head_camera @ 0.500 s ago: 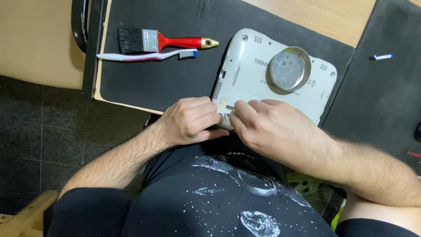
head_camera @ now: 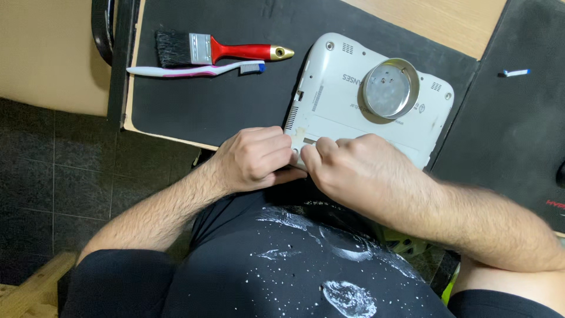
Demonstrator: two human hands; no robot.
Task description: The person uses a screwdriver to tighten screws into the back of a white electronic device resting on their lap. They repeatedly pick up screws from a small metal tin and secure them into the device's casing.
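White laptop (head_camera: 353,112), turned underside up, lies on the black mat (head_camera: 235,112) in front of us, with its near edge at the table's edge just above our lap. Going from left to right: well off to the left on the mat lie a paintbrush (head_camera: 218,50) with a red handle and, just beside it on the near side, a toothbrush (head_camera: 194,70), both lying crosswise and both well apart from our hands. Next comes our left hand (head_camera: 256,159), curled into a loose fist with the fingers folded in, pressing against the laptop's near left corner; we cannot tell whether anything small sits inside that curl. Touching it on the right is our right hand (head_camera: 359,171), fingers bent and bunched, its fingertips set on the near edge of the shell where a short slot or latch shows between the two hands. Both hands meet at that one spot, so neither is clearly nearer; the laptop stretches away from them, up and to the right, its long axis slanting from the near left corner toward the far right. Further along that body a round metal dish (head_camera: 391,88) rests on the underside, apart from both hands. Past the laptop's right end, on a second dark mat (head_camera: 506,129), lies a small white and blue piece (head_camera: 515,73), well out of reach of the work.
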